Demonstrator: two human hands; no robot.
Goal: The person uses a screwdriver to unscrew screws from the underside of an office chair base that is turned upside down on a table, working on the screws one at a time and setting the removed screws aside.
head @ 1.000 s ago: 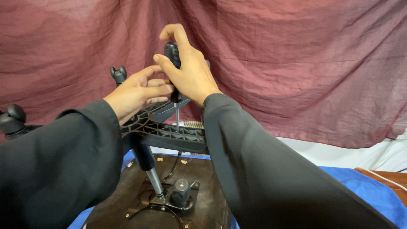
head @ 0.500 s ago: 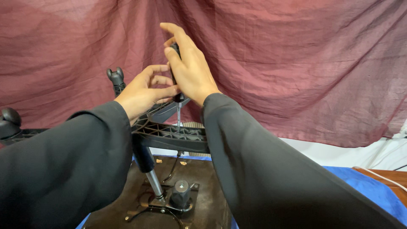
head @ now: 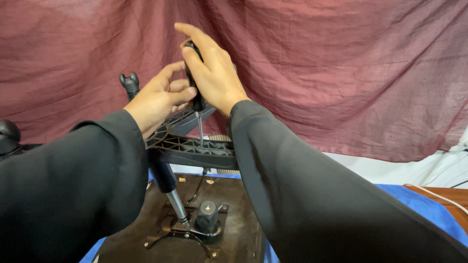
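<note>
your right hand (head: 214, 78) is clenched round the black handle of the screwdriver (head: 196, 92), held upright with its thin metal shaft running down into the ribbed black plastic chair arm (head: 195, 146). your left hand (head: 158, 100) has its fingers curled against the lower handle and the arm's upper end. the screwdriver looks light and stiff, likely to skid off a screw if it tilts, so grip high on the handle. the arm looks rigid; its open ribs give good purchase. below sits the upturned brown chair base (head: 239, 229) with its metal post (head: 178, 207).
</note>
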